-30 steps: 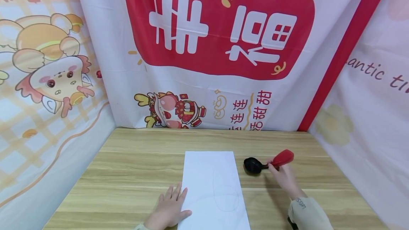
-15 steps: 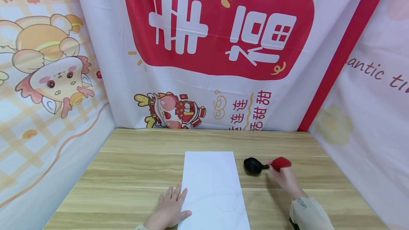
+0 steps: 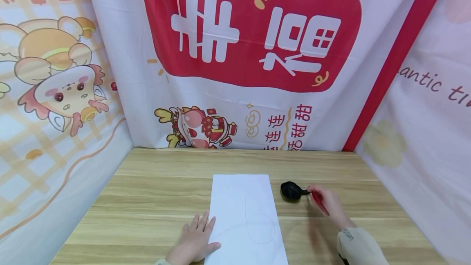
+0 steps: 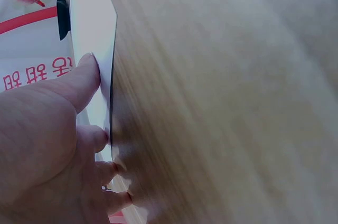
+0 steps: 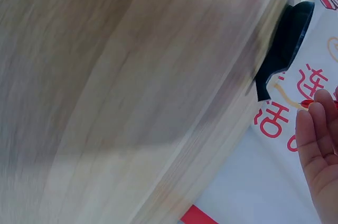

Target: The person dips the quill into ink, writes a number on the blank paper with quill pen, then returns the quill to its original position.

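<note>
- The left hand [image 3: 195,242] lies flat with straight fingers on the near left edge of the paper [image 3: 244,216].
- The right hand [image 3: 329,205] pinches a red piece [image 3: 319,202], right of the black lump [image 3: 292,190].
- It looks mid-step; next needs a gentle, steady hold.

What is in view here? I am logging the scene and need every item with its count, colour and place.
Paper sheet: one, white, flat on the table's middle, faint pencil ovals drawn on it.
Black-headed tool: one, black rounded head lying on the table right of the sheet, red handle in the right hand; what kind of tool cannot be told.
Table: one, light wood grain, under everything.
Backdrop banner: one, white with a red panel and cartoon figures, behind the table; printed cloths at both sides.
Left hand: one, fingers flat, resting on the sheet's left edge.
Right hand: one, beige sleeve, holds the red handle.
</note>
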